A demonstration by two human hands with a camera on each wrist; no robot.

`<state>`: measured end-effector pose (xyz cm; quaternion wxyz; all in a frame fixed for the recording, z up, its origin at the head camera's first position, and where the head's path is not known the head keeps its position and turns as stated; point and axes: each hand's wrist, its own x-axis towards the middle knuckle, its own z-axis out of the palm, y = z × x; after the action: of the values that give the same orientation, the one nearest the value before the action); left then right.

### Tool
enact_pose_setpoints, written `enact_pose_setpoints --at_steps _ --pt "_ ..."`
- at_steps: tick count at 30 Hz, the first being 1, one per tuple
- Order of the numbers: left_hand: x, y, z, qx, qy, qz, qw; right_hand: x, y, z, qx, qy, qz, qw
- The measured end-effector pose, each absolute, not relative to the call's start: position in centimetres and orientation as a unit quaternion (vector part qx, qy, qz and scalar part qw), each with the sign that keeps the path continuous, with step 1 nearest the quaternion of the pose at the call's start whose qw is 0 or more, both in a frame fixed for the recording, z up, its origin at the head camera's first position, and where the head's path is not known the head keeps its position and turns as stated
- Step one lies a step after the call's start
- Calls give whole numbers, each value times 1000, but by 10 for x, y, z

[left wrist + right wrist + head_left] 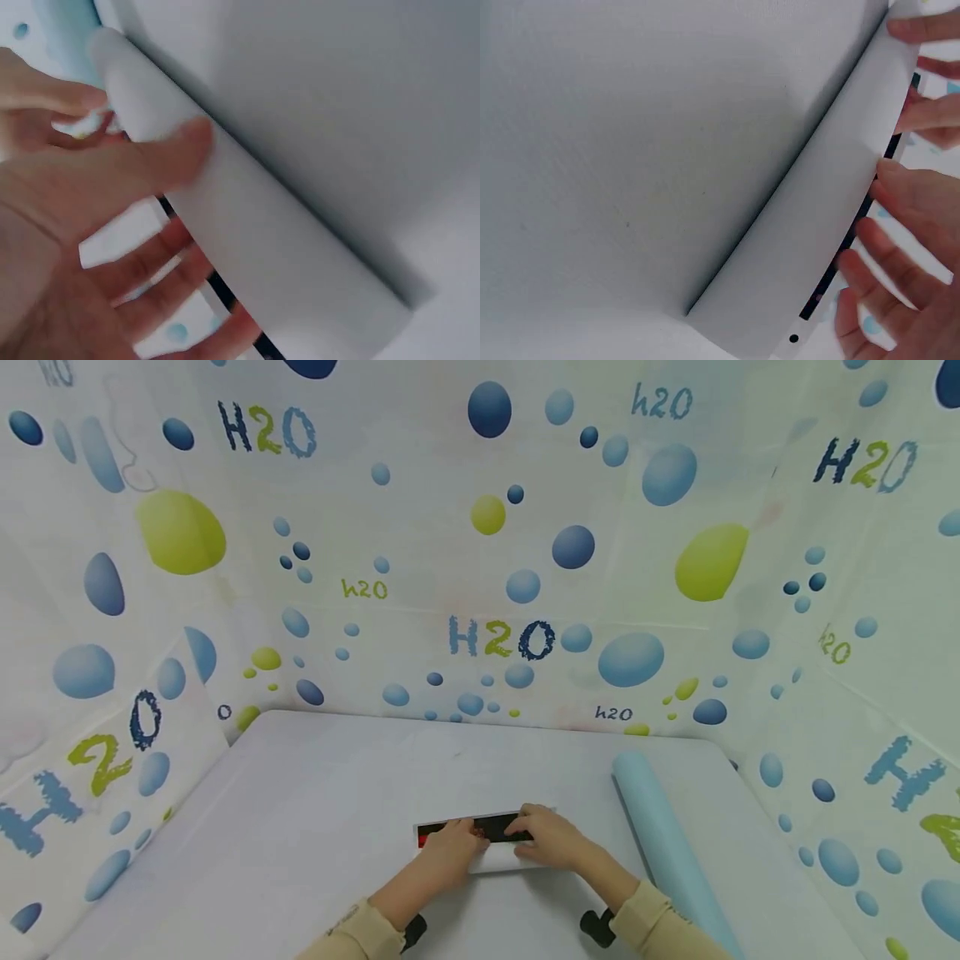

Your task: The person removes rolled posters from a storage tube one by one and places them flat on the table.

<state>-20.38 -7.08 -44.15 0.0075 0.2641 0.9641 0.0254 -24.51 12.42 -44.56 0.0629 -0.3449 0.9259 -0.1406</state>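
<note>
A sheet of paper (pixel 495 860), white on its back and printed dark with a bit of red on its face, is curled over along its near side. The bent part forms a white tube-like fold (pixel 255 225) lying on the table. My left hand (pixel 448 853) grips its left half, thumb on the white back and fingers spread on the printed side. Toward the right end, my right hand (pixel 557 839) holds the upper edge, its thumb (pixel 892 171) at the paper's rim and its fingers against the printed face.
A long light-blue roll (pixel 667 835) lies on the white tabletop (pixel 337 793) to the right of the sheet. Behind and at both sides hangs a curtain (pixel 420 510) with bubble and H2O prints. Black wrist devices (pixel 597 928) show below the sleeves.
</note>
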Motion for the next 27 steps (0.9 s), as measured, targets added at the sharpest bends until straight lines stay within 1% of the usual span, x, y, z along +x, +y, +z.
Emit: enact_pose_setpoints --at_steps 2,3,9,13,17,22,24,25,27 --pt "-209 -74 -443 270 962 34 21 -244 122 -444 -350 926 -139 43" --pt "-212 -75 -443 274 960 37 31 -243 121 -444 -349 926 -136 41" --pt "-223 -78 -441 293 951 65 68 -238 118 -443 -351 927 -122 43" --pt "-223 -78 -438 281 948 102 104 -236 119 -443 -358 925 -117 47" --pt "-220 -78 -432 262 942 142 152 -234 123 -441 -364 920 -128 68" --pt "-217 -81 -423 244 927 198 208 -236 125 -435 -358 908 -176 129" --pt "-216 -82 -422 246 923 205 214 -237 125 -435 -356 902 -196 145" --pt "-216 -82 -423 250 923 206 206 -237 126 -435 -354 902 -199 147" --pt "-215 -81 -424 263 930 191 171 -237 126 -437 -353 904 -197 139"
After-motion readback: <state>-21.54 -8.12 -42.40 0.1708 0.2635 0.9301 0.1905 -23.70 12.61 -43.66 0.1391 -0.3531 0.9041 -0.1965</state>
